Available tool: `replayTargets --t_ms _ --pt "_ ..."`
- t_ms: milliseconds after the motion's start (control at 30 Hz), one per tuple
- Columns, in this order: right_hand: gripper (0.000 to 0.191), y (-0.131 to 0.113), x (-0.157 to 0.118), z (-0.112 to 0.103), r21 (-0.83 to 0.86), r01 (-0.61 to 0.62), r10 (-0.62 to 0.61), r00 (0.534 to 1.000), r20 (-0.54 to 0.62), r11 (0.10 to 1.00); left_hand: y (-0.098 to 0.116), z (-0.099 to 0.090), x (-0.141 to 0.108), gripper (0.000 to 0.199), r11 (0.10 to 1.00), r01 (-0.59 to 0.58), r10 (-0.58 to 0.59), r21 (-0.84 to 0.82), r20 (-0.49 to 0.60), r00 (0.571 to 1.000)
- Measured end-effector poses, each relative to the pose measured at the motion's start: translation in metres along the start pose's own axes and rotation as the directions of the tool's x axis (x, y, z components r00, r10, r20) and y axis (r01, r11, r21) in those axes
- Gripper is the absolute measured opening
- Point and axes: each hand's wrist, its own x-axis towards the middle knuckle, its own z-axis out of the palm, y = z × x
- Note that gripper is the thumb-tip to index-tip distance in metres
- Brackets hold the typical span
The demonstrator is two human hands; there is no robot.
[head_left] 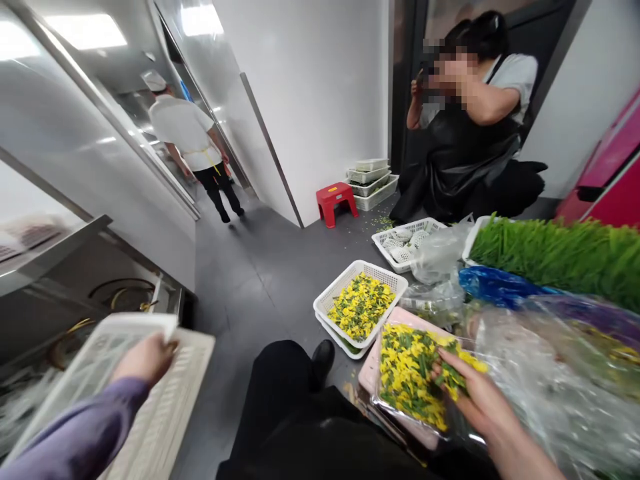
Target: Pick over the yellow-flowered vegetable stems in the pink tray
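Note:
My left hand (144, 360) is closed around the rim of a white plastic basket (135, 321) at the lower left. Another cream slatted basket (173, 393) lies against it; how the two are joined or stacked is unclear. With my right hand (477, 393) I grip a bunch of yellow flowers (453, 373) by their green stems. It is at the right side of a clear plastic tray (407, 413) filled with the same flowers. Beneath that tray lies a pink tray (369, 370). Just beyond, a white perforated basket (325, 303) holds more yellow flowers.
Clear plastic bags (530, 373) and a blue bag (500, 285) crowd the right, beside bright green grass-like plants (555, 257). Farther off are a basket of net-wrapped items (403, 243), a red stool (336, 200) and stacked baskets (370, 183). One person (460, 153) squats; another (185, 133) stands in the passage.

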Motion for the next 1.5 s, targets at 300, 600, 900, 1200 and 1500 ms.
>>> replayTargets --t_ms 300,600,900,1200,1500 --pt "0.030 0.016 0.014 -0.020 -0.055 -0.145 0.132 0.973 -0.187 0.988 0.241 -0.033 0.167 0.026 0.881 -0.472 0.451 -0.025 -0.256 0.855" --pt "0.023 0.022 0.035 -0.022 -0.089 -0.183 0.163 0.968 -0.189 0.979 0.359 0.058 0.098 0.031 0.587 -0.803 0.802 -0.107 -0.064 0.594" --pt "0.015 0.003 0.009 -0.019 0.022 0.088 -0.083 0.982 -0.171 0.996 0.301 0.159 -0.043 0.017 0.207 -0.971 0.954 -0.119 0.243 0.174" --pt "0.006 -0.005 -0.023 -0.041 0.023 0.134 -0.131 0.985 -0.116 0.991 0.322 0.214 -0.087 0.024 0.372 -0.875 0.928 -0.310 0.084 0.364" --pt "0.010 0.011 -0.024 -0.034 0.014 0.177 -0.176 0.981 -0.080 0.984 0.395 0.209 -0.113 0.019 0.013 -0.948 0.937 0.317 0.326 0.122"
